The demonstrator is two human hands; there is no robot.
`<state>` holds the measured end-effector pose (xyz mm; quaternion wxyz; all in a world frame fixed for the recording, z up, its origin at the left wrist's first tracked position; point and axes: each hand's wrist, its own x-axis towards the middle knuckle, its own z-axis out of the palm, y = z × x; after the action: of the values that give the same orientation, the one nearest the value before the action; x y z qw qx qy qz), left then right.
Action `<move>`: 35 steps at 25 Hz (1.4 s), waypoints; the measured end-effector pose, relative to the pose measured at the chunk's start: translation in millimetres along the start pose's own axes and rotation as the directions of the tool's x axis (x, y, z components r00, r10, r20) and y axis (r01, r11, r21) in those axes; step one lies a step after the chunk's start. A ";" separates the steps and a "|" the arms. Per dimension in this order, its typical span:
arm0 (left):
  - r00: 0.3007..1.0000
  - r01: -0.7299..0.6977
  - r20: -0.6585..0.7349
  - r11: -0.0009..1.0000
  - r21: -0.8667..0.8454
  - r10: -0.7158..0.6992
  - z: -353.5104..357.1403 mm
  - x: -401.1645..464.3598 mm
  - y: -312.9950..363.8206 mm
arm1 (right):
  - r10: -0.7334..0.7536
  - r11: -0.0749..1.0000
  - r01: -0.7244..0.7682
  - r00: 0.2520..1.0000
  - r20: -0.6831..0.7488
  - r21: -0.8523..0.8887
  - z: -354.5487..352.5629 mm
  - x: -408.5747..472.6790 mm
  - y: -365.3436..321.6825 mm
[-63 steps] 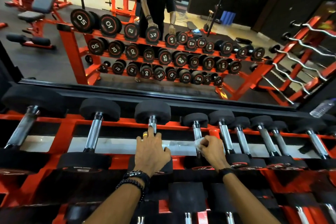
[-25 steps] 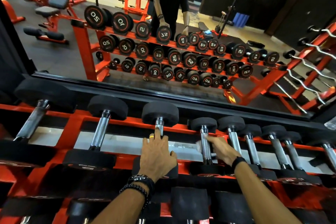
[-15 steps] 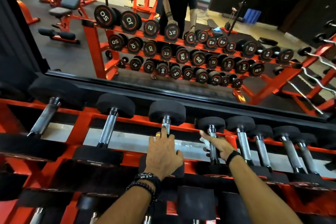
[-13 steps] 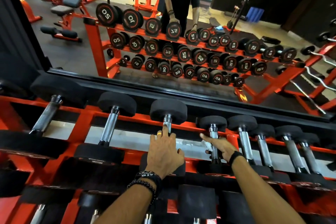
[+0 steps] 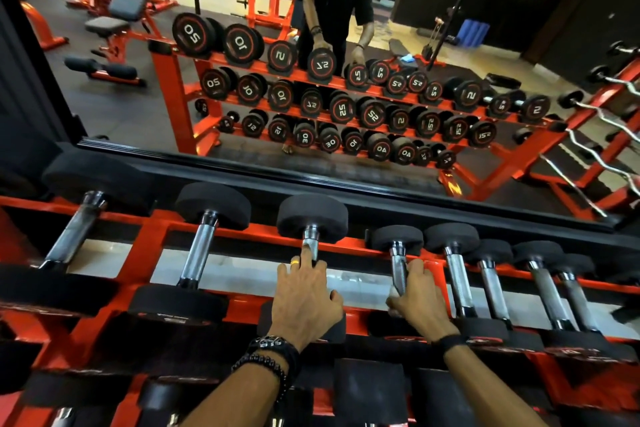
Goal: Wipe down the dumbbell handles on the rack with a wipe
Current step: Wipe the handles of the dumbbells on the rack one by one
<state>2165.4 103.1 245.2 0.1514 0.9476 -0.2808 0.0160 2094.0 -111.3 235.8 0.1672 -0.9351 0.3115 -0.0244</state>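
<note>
A row of black-headed dumbbells with chrome handles lies on the top shelf of the orange rack (image 5: pixel 156 229). My right hand (image 5: pixel 414 300) curls round the lower part of one small dumbbell's handle (image 5: pixel 398 263), with a white wipe (image 5: pixel 393 293) pressed between palm and handle; only a bit of the wipe shows. My left hand (image 5: pixel 304 295) rests flat over the neighbouring dumbbell's handle (image 5: pixel 310 241) to the left, fingers straight, a yellow ring on one finger.
A large mirror (image 5: pixel 104 107) stands right behind the rack and reflects the rack, a person and gym benches. More dumbbells (image 5: pixel 457 270) lie close on the right, bigger ones (image 5: pixel 199 253) on the left. A lower shelf of dumbbells (image 5: pixel 367 392) sits under my forearms.
My right hand has slid down the small dumbbell's handle toward me and closed round it with the wipe. My left hand stays on the neighbouring handle. The view has shifted a little.
</note>
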 end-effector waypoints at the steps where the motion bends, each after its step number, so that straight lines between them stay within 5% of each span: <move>1: 1.000 0.000 0.004 1.000 -0.001 0.000 -0.4 0.0 0.6 | -0.024 0.999 0.025 0.999 -0.027 0.021 0.9 -2.4 -1.3; 6: 1.000 -0.008 0.006 1.000 -0.004 0.008 -1.4 0.9 1.0 | -0.164 0.980 0.183 0.963 -0.214 0.075 -4.1 7.0 -6.5; 12: 1.000 -0.002 0.003 1.000 -0.015 0.002 -0.5 0.8 -0.8 | -0.092 0.979 0.138 0.956 -0.280 0.149 -17.1 15.8 -15.9; 20: 1.000 -0.003 -0.002 1.000 0.018 0.003 4.0 1.3 -1.1 | 0.050 0.984 -0.040 0.997 -0.053 0.174 -16.2 -7.8 16.6; 24: 1.000 -0.001 0.011 1.000 -0.005 0.001 1.0 1.4 -0.4 | 0.149 0.933 -0.097 0.980 -0.128 0.345 -21.2 -5.7 0.5; 29: 1.000 -0.003 0.015 1.000 0.001 0.003 2.1 2.4 -0.7 | 0.153 0.978 -0.161 0.986 0.061 0.136 -18.8 -4.0 12.7; 35: 1.000 0.002 0.019 1.000 -0.023 -0.002 1.5 0.6 -0.1 | 0.237 0.956 -0.251 0.966 0.101 0.154 -17.9 -1.1 7.3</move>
<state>2165.8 102.5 243.8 0.1596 0.9462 -0.2815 0.0034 2086.3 -121.5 250.3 0.2586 -0.8725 0.4144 0.0086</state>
